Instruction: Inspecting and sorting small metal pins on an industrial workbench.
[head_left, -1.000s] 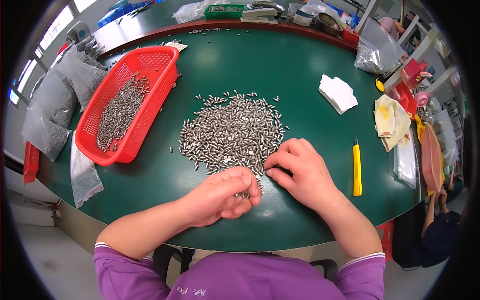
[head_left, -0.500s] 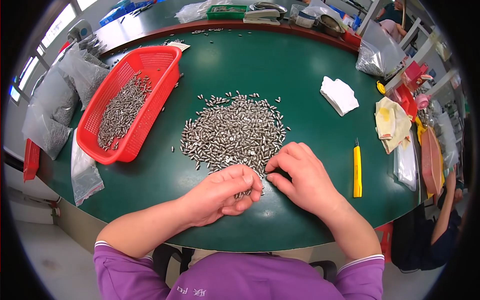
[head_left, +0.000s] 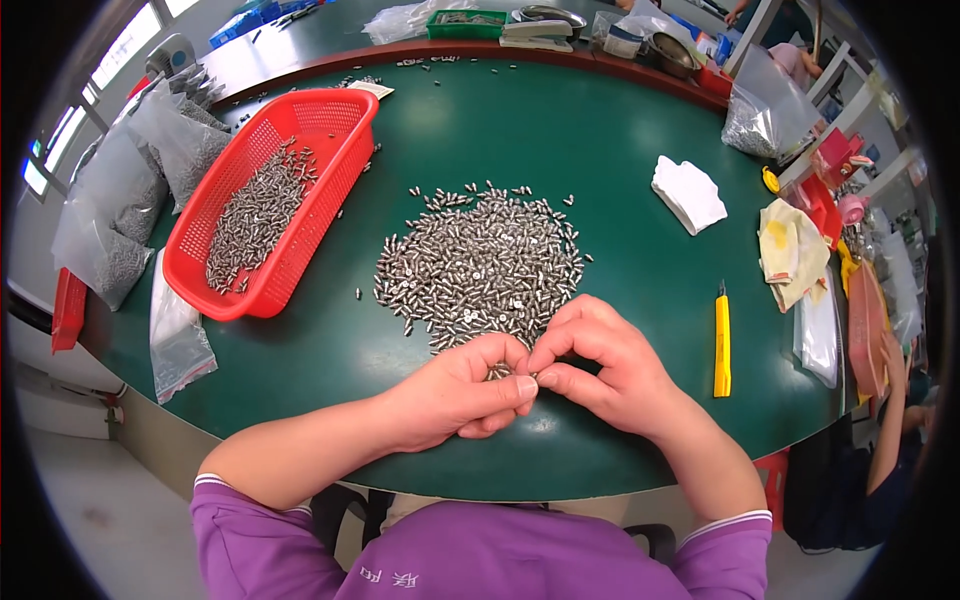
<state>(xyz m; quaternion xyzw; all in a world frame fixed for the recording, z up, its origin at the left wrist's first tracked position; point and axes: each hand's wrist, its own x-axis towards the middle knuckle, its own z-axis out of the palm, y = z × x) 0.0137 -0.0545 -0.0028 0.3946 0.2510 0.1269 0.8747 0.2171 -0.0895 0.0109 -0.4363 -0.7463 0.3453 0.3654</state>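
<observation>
A broad pile of small, bullet-shaped metal parts (head_left: 480, 262) lies on the green table in front of me. At its near edge my left hand (head_left: 468, 392) is closed, thumb pressed to the curled fingers. My right hand (head_left: 608, 368) meets it there, with thumb and index finger pinched together. Between the touching fingertips shows a bit of one small metal part (head_left: 534, 376), mostly covered by the fingers. A few more parts lie just behind my left fingers, partly hidden by them.
Left of the pile stands a red perforated basket (head_left: 345, 150) holding more such parts. Filled plastic bags (head_left: 95, 235) line the left edge. To the right lie a yellow cutter knife (head_left: 722, 345), a white cloth piece (head_left: 690, 195) and a stained glove (head_left: 790, 250). A raised shelf (head_left: 480, 60) bounds the back.
My right hand has moved left and my left hand slightly right, so their fingertips now meet. My left thumb has closed down. The whole view has shifted a little.
</observation>
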